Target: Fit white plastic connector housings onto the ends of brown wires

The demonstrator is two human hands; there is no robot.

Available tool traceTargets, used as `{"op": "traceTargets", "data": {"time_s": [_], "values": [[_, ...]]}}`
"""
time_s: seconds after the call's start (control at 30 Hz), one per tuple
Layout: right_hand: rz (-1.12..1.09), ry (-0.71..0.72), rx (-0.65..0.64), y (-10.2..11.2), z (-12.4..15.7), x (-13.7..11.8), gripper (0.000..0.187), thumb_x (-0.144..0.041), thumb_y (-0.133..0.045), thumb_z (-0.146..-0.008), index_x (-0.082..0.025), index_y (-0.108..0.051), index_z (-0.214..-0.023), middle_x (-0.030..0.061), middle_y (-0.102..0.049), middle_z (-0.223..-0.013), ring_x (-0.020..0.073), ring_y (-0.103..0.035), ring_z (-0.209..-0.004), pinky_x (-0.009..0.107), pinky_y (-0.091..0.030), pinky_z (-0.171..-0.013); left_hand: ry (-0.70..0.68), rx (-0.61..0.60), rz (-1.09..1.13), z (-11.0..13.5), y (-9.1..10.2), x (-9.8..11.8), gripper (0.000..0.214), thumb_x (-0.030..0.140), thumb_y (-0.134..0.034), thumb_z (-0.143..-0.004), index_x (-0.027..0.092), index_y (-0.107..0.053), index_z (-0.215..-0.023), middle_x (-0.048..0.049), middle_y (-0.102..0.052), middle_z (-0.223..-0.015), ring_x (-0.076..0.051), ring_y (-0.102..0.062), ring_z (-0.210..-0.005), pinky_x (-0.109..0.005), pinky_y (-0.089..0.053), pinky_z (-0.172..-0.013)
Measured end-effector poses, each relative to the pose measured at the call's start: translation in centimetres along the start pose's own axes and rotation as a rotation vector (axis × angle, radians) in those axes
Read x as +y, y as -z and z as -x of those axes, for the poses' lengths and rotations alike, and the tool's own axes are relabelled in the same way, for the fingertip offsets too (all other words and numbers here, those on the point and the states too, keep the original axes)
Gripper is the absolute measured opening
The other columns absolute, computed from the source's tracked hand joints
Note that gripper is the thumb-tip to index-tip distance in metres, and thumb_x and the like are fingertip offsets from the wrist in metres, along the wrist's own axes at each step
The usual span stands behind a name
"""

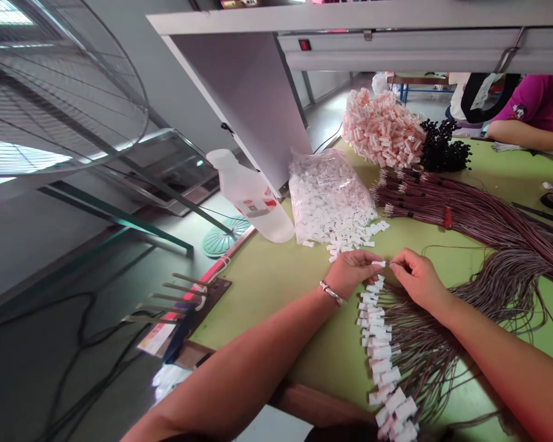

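Observation:
My left hand [354,270] pinches a small white connector housing [378,264] between thumb and fingers. Facing it, my right hand [417,276] is closed on a thin wire end [389,263], whose tip is at or just beside the housing; I cannot tell whether it is inside. Below my hands runs a row of white connectors [380,353] fitted on dark wires [431,344] that spread to the right. Just beyond my left hand, loose white housings [357,236] spill from a clear plastic bag [329,190] full of them.
Bundled brown wires [483,209] lie at the right. Behind them are heaped pink-white connectors [382,129] and black ones [445,147]. A white bottle [255,199] stands by the left table edge, near a pronged rack [184,307]. A fan [64,86] is at left; another person's arm [525,135] rests across the table.

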State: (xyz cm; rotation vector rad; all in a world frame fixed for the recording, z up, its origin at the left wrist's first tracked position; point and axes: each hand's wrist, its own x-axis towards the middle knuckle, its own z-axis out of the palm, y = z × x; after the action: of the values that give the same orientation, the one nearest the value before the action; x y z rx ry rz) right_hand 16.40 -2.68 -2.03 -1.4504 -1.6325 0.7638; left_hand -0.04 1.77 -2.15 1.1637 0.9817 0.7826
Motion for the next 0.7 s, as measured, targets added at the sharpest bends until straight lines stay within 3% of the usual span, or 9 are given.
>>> {"op": "traceTargets", "data": {"time_s": [0.3, 0.47, 0.53, 0.67, 0.7], "values": [[0.142, 0.055, -0.009, -0.4, 0.1, 0.2, 0.013, -0.023, -0.050, -0.079, -0.019, -0.054, -0.067, -0.0028, -0.056, -0.056, 0.0105, -0.046, -0.052, 0.022, -0.034, -0.052, 0.063, 0.033, -0.171, 0.3, -0.6, -0.2, 0.019, 0.021, -0.076, -0.059, 0.011, -0.068, -0.073, 0.0024, -0.057, -0.042, -0.007, -0.050, -0.038, -0.019, -0.042, -0.043], [-0.025, -0.020, -0.029, -0.2, -0.2, 0.6, 0.014, -0.026, -0.054, -0.076, -0.018, -0.056, -0.065, -0.0024, -0.057, -0.056, 0.0106, -0.048, -0.052, 0.022, -0.036, -0.052, 0.031, 0.001, -0.287, 0.4, -0.3, -0.2, 0.017, 0.022, -0.071, -0.064, 0.011, -0.068, -0.077, 0.0044, -0.052, -0.042, -0.006, -0.043, -0.037, -0.018, -0.035, -0.040], [-0.151, -0.081, -0.013, 0.0, -0.5, 1.0, 0.016, -0.031, -0.057, -0.074, -0.018, -0.058, -0.066, -0.0015, -0.059, -0.058, 0.0111, -0.049, -0.053, 0.023, -0.039, -0.052, -0.069, -0.082, -0.406, 0.7, 0.3, 0.4, 0.013, 0.021, -0.070, -0.065, 0.014, -0.069, -0.075, 0.0039, -0.052, -0.046, -0.006, -0.042, -0.040, -0.018, -0.034, -0.041], [-0.313, -0.220, 0.072, 0.3, -1.0, 1.3, 0.024, -0.041, -0.057, -0.075, -0.017, -0.062, -0.074, 0.0004, -0.061, -0.059, 0.0124, -0.050, -0.049, 0.025, -0.041, -0.048, -0.381, -0.480, -0.648, 0.8, 1.7, 1.7, 0.009, 0.022, -0.070, -0.067, 0.017, -0.072, -0.074, -0.0056, -0.065, -0.075, -0.012, -0.057, -0.063, -0.023, -0.045, -0.059], [-0.273, -0.210, 0.083, 0.3, -1.0, 1.2, 0.025, -0.041, -0.057, -0.076, -0.017, -0.064, -0.076, 0.0007, -0.061, -0.059, 0.0128, -0.050, -0.048, 0.025, -0.041, -0.048, -0.454, -0.464, -0.687, 0.6, 1.9, 1.9, 0.010, 0.024, -0.067, -0.070, 0.018, -0.073, -0.077, -0.0073, -0.065, -0.081, -0.014, -0.058, -0.069, -0.025, -0.047, -0.064]]}}
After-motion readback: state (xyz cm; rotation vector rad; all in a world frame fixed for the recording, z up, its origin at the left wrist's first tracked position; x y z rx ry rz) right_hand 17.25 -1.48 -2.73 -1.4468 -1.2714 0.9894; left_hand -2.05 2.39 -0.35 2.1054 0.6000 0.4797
